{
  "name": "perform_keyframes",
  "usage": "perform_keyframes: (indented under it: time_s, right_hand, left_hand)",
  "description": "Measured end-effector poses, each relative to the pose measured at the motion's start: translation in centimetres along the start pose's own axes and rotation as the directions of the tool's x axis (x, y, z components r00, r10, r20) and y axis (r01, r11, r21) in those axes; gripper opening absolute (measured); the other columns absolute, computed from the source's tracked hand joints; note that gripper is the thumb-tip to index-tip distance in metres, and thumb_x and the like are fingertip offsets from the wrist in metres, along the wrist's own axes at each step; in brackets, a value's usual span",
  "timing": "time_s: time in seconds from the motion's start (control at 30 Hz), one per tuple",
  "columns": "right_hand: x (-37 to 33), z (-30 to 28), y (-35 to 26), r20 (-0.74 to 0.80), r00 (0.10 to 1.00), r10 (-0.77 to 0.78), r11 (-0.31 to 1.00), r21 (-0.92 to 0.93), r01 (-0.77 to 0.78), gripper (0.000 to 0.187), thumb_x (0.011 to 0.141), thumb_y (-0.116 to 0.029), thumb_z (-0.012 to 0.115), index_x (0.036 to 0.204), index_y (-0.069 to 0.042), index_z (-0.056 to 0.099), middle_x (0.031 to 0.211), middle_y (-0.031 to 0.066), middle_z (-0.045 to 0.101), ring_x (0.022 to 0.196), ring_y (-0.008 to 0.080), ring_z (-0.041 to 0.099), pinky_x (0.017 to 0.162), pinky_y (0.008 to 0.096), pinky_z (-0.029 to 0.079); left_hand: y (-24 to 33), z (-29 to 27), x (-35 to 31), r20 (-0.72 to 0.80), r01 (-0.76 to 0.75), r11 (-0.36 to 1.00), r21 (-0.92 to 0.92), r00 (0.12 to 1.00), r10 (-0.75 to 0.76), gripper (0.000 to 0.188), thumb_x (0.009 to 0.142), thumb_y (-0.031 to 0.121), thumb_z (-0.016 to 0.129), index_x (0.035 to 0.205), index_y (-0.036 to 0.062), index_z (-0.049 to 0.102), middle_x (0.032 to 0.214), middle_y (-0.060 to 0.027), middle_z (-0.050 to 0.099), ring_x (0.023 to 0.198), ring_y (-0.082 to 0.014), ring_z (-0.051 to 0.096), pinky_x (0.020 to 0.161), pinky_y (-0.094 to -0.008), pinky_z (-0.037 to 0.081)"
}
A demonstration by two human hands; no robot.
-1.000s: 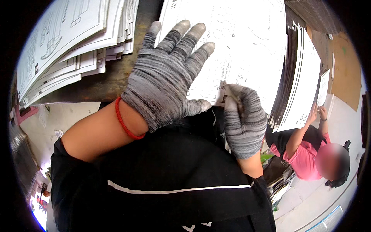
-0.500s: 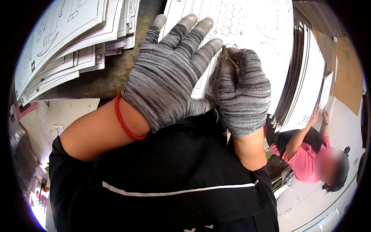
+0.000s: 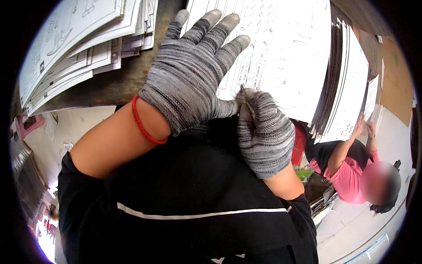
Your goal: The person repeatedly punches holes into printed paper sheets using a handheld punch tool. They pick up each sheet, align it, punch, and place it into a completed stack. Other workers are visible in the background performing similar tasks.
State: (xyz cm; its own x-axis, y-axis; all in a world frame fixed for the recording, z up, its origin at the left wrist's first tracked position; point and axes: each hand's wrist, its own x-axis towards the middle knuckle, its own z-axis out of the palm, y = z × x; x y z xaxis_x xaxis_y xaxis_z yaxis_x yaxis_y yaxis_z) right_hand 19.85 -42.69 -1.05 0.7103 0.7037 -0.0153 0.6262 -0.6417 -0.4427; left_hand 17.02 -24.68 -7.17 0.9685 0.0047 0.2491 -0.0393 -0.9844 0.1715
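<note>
My left hand, in a grey-and-black striped knitted glove with bare-looking pale fingertips, lies flat with its fingers spread on a white printed sheet with line drawings. A red cord circles that wrist. My right hand, gloved alike, is closed in a pinch at the sheet's near edge. From its fingers pokes the dark tip of a thin pointed tool; the rest is mostly hidden, so its exact kind does not show. The tip is over the sheet, close to my left thumb.
At the left, a fanned pile of printed sheets overhangs the dark worn tabletop. Another stack of sheets stands on the right. Beyond it, a person in a pink shirt reaches toward a sheet with both hands.
My right hand has drawn back toward my body with the thin pointed tool, from the printed drawings to the sheet's near edge. My left hand stays spread on the sheet.
</note>
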Motion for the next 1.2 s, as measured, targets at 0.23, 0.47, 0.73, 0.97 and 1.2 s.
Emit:
perform_keyframes:
  time_s: [0.23, 0.47, 0.73, 0.97, 1.2]
  right_hand:
    - [-0.5, -0.4, 0.8, -0.065, 0.997, 0.051, 0.978, 0.206, -0.036, 0.016, 0.088, -0.006, 0.065, 0.104, -0.002, 0.062, 0.09, 0.015, 0.068, 0.081, 0.0283, 0.069, 0.074, 0.0342, 0.055]
    - [-3.0, -0.9, 7.8, -0.45, 0.818, 0.358, 0.878, 0.461, -0.131, 0.026, 0.082, 0.007, 0.06, 0.106, -0.001, 0.057, 0.122, 0.0206, 0.054, 0.119, 0.0323, 0.055, 0.097, 0.0373, 0.05]
    - [-4.3, -0.8, 8.2, -0.463, 0.862, 0.207, 0.951, 0.301, -0.066, 0.036, 0.073, 0.01, 0.059, 0.108, 0.004, 0.056, 0.122, 0.0233, 0.057, 0.112, 0.0343, 0.058, 0.1, 0.0406, 0.046]
    - [-4.3, -0.7, 8.7, -0.459, 0.861, 0.221, 0.919, 0.394, -0.026, 0.038, 0.074, 0.01, 0.057, 0.111, 0.002, 0.055, 0.126, 0.0231, 0.056, 0.114, 0.0319, 0.058, 0.101, 0.0389, 0.046]
    - [-4.8, -1.1, 7.6, -0.518, 0.841, 0.154, 0.819, 0.543, 0.184, 0.046, 0.074, 0.012, 0.048, 0.118, -0.001, 0.05, 0.128, 0.0217, 0.054, 0.116, 0.0284, 0.056, 0.102, 0.0394, 0.045]
  left_hand:
    - [-0.2, -2.9, 0.2, 0.11, 0.022, 0.967, -0.255, 0.994, 0.006, 0.095, 0.067, 0.061, 0.074, 0.143, 0.0119, 0.045, 0.154, -0.0141, 0.035, 0.143, -0.0339, 0.029, 0.12, -0.0482, 0.011]
    - [0.0, -4.8, -4.5, 0.042, 0.242, 0.426, -0.872, 0.903, -0.427, 0.069, 0.076, 0.013, 0.079, 0.137, 0.0035, 0.047, 0.121, -0.0116, 0.055, 0.105, -0.018, 0.058, 0.085, -0.0269, 0.051]
    - [-1.1, -6.9, -4.0, 0.416, 0.486, 0.1, -0.868, 0.822, -0.39, 0.03, 0.081, 0.014, 0.075, 0.103, 0.0009, 0.059, 0.077, 0.0032, 0.055, 0.066, -0.004, 0.048, 0.061, -0.0203, 0.045]
    - [1.2, -8.7, -3.5, 0.459, 0.45, -0.136, -0.883, 0.887, -0.043, 0.065, 0.084, 0.025, 0.075, 0.136, -0.0023, 0.048, 0.129, -0.0154, 0.06, 0.116, -0.0224, 0.058, 0.103, -0.0361, 0.043]
    - [-8.5, -12.2, -7.8, -0.196, 0.272, 0.531, -0.803, 0.72, -0.666, 0.039, 0.096, 0.019, 0.061, 0.129, -0.0005, 0.055, 0.127, -0.0102, 0.056, 0.104, -0.0166, 0.056, 0.092, -0.0288, 0.045]
